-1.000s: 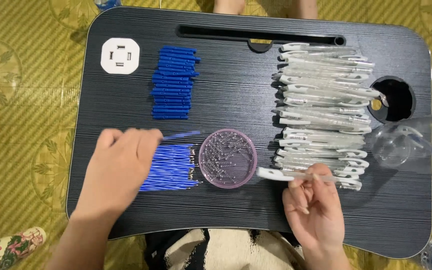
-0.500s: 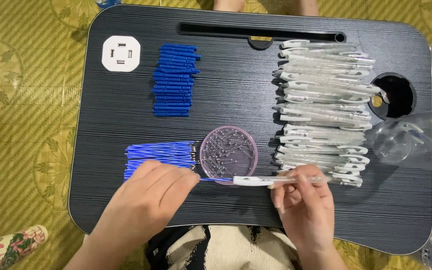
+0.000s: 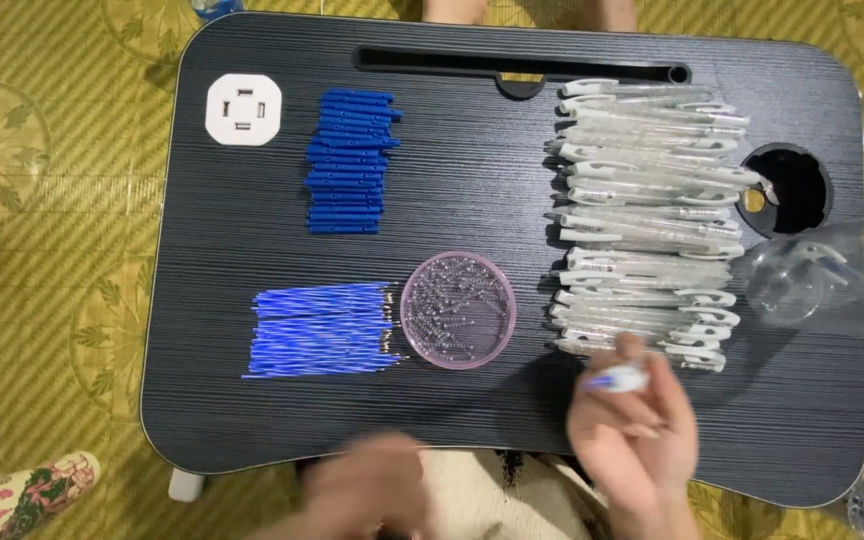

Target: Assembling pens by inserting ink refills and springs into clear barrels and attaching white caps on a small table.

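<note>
Pinched in the right hand [image 3: 637, 430], lower right of centre, a pen [image 3: 617, 379] with a white barrel and blue inside shows above the fingers, just below the heap of clear-and-white pen barrels [image 3: 647, 225], too many and too overlapped to count. That heap fills the right-centre of the black lap desk [image 3: 252, 430], running close to one round cup hole [image 3: 790, 188] at the right edge. The left hand [image 3: 367, 495] is a blur at the bottom centre, off the desk's near edge; I cannot tell its grip. One round pink dish of small springs [image 3: 458, 310] sits mid-frame, touching a spread of thin blue refills [image 3: 320, 330] on its left. One stack of dark blue caps [image 3: 352, 160] lies upper centre-left, one white socket plate [image 3: 243, 108] upper left. Bare desk runs between the caps and barrels.
</note>
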